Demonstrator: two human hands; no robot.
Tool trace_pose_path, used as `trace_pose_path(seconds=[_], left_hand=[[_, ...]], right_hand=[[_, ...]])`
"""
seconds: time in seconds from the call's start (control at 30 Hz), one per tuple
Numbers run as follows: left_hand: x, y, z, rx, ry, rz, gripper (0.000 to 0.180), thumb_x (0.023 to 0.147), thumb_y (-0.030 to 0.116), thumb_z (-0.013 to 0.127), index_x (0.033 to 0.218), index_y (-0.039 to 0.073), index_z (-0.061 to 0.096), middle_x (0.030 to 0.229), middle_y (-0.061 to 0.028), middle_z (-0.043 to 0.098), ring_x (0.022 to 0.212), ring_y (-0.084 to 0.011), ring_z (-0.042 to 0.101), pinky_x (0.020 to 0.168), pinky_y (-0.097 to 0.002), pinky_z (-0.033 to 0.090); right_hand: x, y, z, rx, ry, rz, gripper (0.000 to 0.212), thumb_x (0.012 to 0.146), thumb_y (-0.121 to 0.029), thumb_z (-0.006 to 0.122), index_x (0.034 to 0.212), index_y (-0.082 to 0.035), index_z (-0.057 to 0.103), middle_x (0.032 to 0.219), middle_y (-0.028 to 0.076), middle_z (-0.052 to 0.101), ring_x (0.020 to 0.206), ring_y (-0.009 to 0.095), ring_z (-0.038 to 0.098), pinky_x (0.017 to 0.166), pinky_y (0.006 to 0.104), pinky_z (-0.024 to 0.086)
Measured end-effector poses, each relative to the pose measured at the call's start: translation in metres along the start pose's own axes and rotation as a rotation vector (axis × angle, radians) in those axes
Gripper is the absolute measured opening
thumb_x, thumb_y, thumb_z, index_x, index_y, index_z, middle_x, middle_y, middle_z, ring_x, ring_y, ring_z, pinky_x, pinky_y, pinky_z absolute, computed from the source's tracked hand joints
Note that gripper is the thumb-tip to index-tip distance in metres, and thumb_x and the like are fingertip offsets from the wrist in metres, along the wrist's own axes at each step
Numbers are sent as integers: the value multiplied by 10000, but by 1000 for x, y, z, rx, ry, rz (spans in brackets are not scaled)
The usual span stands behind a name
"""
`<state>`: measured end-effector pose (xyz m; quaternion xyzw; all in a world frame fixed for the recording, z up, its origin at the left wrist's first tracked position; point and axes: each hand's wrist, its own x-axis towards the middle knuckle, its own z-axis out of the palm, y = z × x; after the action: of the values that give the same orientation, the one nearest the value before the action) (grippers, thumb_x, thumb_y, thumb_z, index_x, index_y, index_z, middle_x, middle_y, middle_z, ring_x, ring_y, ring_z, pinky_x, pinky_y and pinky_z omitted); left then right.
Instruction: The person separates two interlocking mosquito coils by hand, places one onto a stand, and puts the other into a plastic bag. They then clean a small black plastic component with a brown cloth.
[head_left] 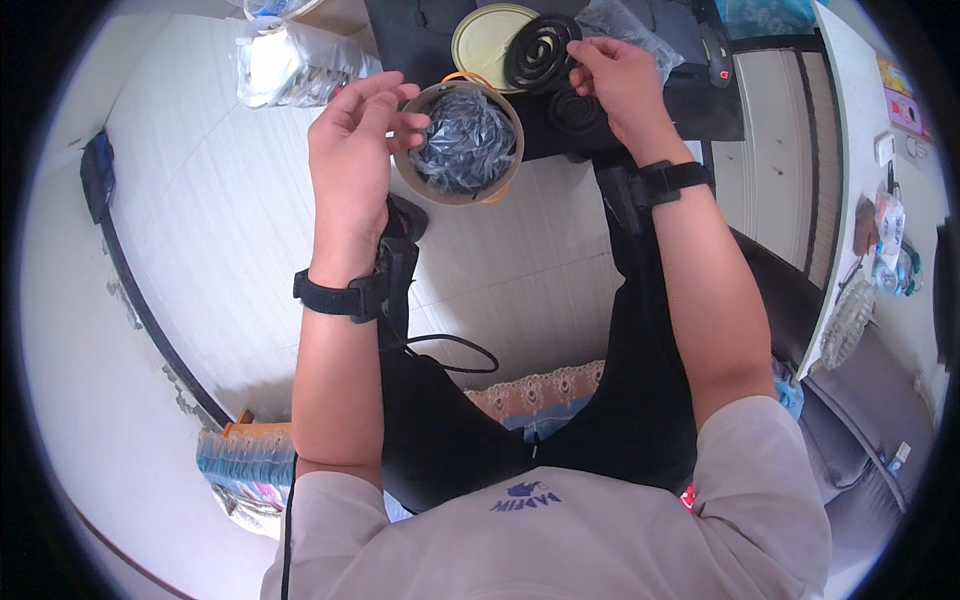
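1. At the far left a dark blue cloth (97,175) lies against the skirting, and a crinkled clear plastic bag (290,65) sits on the pale tiled floor (200,200) near the top.
2. The left forearm rises straight from the lower edge, with a black strap (335,297) around the wrist.
3. The left hand (355,140) is tipped palm-inward, its fingers curled loosely; the thumb and fingertips rest on the rim of a round container (462,140), holding it by its left side.
4. That container is a shallow tan tub with a smooth rim and an orange edge behind it; it is lined with, or filled by, glossy, crumpled dark plastic film (465,140). It is held above the floor, just in front of a low black table (640,100).
5. A pale yellow round lid (482,45) lies flat on the table, just behind the tub.
6. A black spiral coil (540,50), flat and ridged, overlaps the lid's right edge; a second dark coil (575,110) lies just below it.
7. The right hand (620,75) reaches forward with the wrist bent, its fingertips pinching the right edge of the upper coil. A black band (672,180) circles this wrist.
8. Crumpled clear wrapping (625,25) lies behind the right hand.
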<state>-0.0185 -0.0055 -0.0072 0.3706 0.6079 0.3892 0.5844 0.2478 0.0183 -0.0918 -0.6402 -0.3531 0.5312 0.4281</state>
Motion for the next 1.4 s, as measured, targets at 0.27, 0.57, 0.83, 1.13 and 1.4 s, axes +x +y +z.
trace_pose_path(seconds=[0.27,0.57,0.83,1.13,1.4], left_hand=[[-1,3,0,-22,-31,-7,263,998,111,523,1186,-39,629,1082,-141,692,864,-189,679,774,-298,537],[1,3,9,-15,-53,-12,279,988,102,519,1201,-46,621,1082,-137,691,865,-184,674,772,-294,532],[1,4,25,-3,-82,-35,276,995,100,514,1205,-46,617,1092,-139,692,872,-179,674,779,-296,526],[3,4,42,7,-122,-32,273,1002,99,513,1208,-48,614,1097,-144,694,877,-180,675,778,-282,526],[4,3,51,14,-149,-47,273,997,92,511,1206,-45,622,1098,-141,697,876,-175,675,779,-277,527]], right_hand=[[6,25,5,62,12,86,245,957,-126,633,1049,101,641,811,114,684,672,173,674,614,279,542],[0,25,-9,82,65,301,288,985,-155,587,1102,106,617,915,150,692,813,234,701,803,323,581],[15,20,-70,82,517,250,238,922,-135,591,960,92,649,861,158,688,646,250,711,481,296,486],[13,25,-71,244,427,349,215,947,-119,557,1017,83,570,961,186,633,697,278,712,504,302,504],[14,27,-70,345,319,498,258,963,-132,513,1132,63,508,1014,215,614,814,296,689,589,317,540]])
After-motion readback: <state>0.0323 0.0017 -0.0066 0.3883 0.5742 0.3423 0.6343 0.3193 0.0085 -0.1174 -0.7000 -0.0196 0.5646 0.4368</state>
